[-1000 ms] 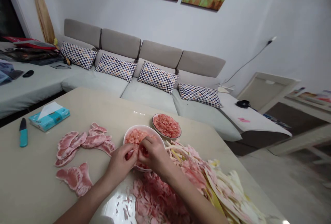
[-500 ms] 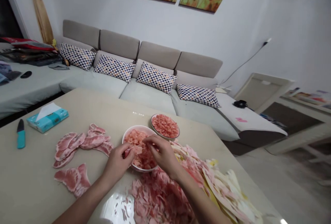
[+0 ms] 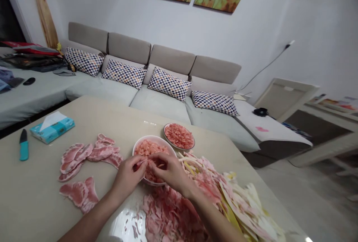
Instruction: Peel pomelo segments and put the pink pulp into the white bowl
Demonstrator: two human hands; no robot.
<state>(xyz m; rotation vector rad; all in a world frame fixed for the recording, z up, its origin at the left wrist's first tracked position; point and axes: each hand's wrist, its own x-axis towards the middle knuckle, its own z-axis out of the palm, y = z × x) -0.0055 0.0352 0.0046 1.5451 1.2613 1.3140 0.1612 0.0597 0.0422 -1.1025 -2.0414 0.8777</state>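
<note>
My left hand [image 3: 128, 175] is closed in a pinch on a pink pomelo segment [image 3: 143, 161], partly hidden by the fingers. Thumb and forefinger of my right hand [image 3: 171, 172] pinch at the same segment from the other side. Both hands are over the near half of a white bowl [image 3: 171, 147] holding loose pink pomelo pulp [image 3: 151, 147]. Under my right wrist lies a heap of pink membrane skins [image 3: 170, 214]. Unpeeled pomelo segments [image 3: 103, 152] rest left of the bowl, with more segments [image 3: 81, 193] nearer me.
A dark-rimmed plate [image 3: 169, 143] of pulp stands behind the bowl. Pale rind strips [image 3: 240, 201] spread over the table's right side. At the left are a turquoise-handled knife [image 3: 24, 148] and a tissue pack [image 3: 53, 128]. A sofa [image 3: 159, 102] borders the table's far edge.
My right hand lifted off the segment half a second ago, its fingers apart over the bowl, and has come back to it. My left hand keeps its pinch. The view shifted slightly.
</note>
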